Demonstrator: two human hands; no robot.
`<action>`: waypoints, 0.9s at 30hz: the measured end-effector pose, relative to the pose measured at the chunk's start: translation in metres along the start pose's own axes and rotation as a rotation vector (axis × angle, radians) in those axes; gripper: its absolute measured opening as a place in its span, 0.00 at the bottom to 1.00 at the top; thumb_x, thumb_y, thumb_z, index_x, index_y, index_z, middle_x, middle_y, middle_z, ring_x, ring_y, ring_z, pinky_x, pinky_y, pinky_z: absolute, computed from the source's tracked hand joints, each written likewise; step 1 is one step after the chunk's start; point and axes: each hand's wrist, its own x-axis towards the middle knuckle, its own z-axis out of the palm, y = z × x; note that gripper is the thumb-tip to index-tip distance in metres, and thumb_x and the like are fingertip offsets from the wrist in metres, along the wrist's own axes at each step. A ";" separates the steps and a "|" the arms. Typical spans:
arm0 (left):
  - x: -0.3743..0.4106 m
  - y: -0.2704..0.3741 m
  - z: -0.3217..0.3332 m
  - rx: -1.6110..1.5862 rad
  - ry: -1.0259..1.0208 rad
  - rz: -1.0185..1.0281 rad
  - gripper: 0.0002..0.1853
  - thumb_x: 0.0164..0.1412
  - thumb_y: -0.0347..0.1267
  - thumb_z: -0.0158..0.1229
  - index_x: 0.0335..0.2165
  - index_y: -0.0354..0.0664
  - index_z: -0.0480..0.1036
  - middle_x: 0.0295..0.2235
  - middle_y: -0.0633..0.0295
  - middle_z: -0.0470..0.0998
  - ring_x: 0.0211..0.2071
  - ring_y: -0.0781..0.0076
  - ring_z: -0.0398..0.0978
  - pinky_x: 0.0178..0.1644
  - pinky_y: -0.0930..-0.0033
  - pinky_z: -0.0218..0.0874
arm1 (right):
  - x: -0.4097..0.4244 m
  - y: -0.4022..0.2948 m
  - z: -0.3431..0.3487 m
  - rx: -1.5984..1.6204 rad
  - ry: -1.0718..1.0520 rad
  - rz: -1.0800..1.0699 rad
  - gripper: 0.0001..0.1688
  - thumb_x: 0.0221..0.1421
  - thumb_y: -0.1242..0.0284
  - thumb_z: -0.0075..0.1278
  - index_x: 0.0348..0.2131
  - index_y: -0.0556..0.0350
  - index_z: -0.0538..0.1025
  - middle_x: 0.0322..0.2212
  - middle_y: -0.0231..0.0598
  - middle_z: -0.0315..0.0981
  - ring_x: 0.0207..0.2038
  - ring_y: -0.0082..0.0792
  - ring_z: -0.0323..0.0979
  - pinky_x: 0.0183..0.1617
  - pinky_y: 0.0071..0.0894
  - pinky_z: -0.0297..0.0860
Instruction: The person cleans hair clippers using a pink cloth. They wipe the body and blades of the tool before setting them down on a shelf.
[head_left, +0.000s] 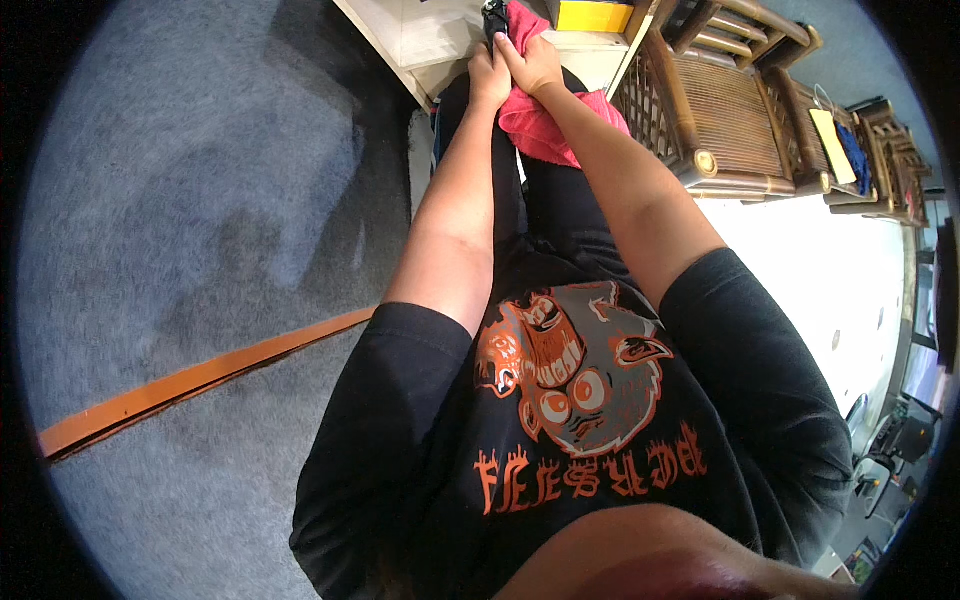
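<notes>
Both of my hands are close together at the top of the head view, above my knees. My left hand (491, 79) grips a small black object (495, 21), whose exact kind I cannot tell. Against it on the right, my right hand (534, 66) holds a pinkish-red cloth (551, 127), with its thumb resting by the black object. Part of the cloth sticks up beyond my fingers, and the rest hangs below my right wrist over my lap. The fingers' undersides are hidden.
A pale wooden shelf unit (431, 71) stands just beyond my hands, with a yellow box (592, 16) on it. Bamboo chairs (739, 112) line the right, one with a yellow item (832, 146) and a blue cloth (853, 159). An orange strip (210, 371) crosses the grey surface at left.
</notes>
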 end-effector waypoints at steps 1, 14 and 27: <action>-0.001 -0.001 -0.001 0.002 0.004 0.012 0.28 0.58 0.48 0.41 0.29 0.27 0.64 0.28 0.33 0.70 0.34 0.37 0.69 0.36 0.50 0.60 | 0.000 0.000 0.001 0.000 0.007 -0.003 0.38 0.46 0.44 0.42 0.19 0.68 0.70 0.23 0.66 0.68 0.32 0.60 0.68 0.36 0.50 0.63; 0.007 -0.002 0.005 0.020 -0.038 0.031 0.29 0.59 0.49 0.39 0.27 0.27 0.64 0.27 0.32 0.70 0.34 0.37 0.69 0.35 0.49 0.60 | 0.009 0.022 0.016 -0.076 -0.014 0.083 0.40 0.44 0.42 0.42 0.21 0.68 0.70 0.24 0.64 0.69 0.33 0.57 0.70 0.39 0.47 0.65; -0.054 -0.001 -0.031 -0.557 -0.283 -0.175 0.18 0.57 0.32 0.49 0.44 0.35 0.63 0.38 0.62 0.70 0.38 0.74 0.66 0.43 0.71 0.58 | -0.056 -0.008 -0.033 0.454 -0.126 -0.024 0.16 0.49 0.72 0.49 0.39 0.60 0.71 0.33 0.48 0.72 0.38 0.43 0.71 0.45 0.35 0.64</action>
